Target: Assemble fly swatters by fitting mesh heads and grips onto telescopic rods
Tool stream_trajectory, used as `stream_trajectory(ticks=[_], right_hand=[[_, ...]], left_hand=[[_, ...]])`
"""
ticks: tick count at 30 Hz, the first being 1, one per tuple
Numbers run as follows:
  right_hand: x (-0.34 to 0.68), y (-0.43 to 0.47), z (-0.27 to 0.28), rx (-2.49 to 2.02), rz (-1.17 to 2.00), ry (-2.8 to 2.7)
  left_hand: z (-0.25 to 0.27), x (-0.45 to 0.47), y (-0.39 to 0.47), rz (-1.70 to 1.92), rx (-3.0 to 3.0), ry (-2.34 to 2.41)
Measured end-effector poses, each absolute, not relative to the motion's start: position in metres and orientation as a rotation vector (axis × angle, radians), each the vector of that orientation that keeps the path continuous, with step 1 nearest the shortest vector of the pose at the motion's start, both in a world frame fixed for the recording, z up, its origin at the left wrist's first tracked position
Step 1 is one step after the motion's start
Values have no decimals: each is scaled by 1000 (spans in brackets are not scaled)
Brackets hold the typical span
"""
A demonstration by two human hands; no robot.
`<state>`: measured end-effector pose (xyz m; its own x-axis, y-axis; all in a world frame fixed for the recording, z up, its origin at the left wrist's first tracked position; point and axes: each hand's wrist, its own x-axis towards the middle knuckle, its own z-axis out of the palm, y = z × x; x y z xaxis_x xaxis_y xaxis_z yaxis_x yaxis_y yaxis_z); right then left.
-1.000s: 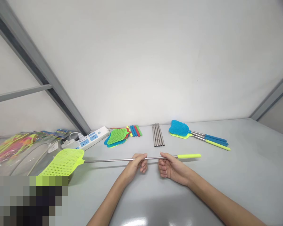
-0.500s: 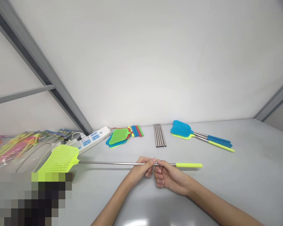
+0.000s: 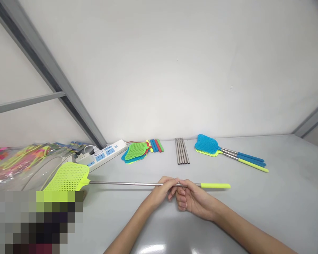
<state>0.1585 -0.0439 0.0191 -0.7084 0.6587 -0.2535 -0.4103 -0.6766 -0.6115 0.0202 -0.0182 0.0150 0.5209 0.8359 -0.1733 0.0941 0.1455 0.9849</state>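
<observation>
A yellow-green fly swatter (image 3: 71, 175) with a long metal rod lies level across the view, its head on the left and its yellow grip on the right. My left hand (image 3: 164, 188) pinches the rod near its middle. Right beside it, my right hand (image 3: 189, 197) also grips the rod, thumb along the metal and fingers curled beneath. The two thumbs nearly meet. Behind my hands, several bare metal tubes (image 3: 182, 151) lie side by side on the table.
Finished-looking swatters (image 3: 206, 144) with blue and yellow grips lie at right. Loose swatter heads (image 3: 136, 150) and coloured grips (image 3: 157, 145) sit at back left, by a white power strip (image 3: 106, 155). Plastic-wrapped packs (image 3: 23, 162) are piled far left on the grey table (image 3: 254, 197).
The view has shifted slightly, so most things appear a little further right. Both hands keep hold of the swatter's rod in nearly the same pose.
</observation>
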Motion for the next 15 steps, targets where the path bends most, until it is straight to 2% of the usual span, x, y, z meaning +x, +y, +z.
stream_trajectory(ticks=[15], right_hand=[[160, -43, 11, -721, 2313, -577]], left_hand=[[20, 21, -24, 573, 1210, 845]])
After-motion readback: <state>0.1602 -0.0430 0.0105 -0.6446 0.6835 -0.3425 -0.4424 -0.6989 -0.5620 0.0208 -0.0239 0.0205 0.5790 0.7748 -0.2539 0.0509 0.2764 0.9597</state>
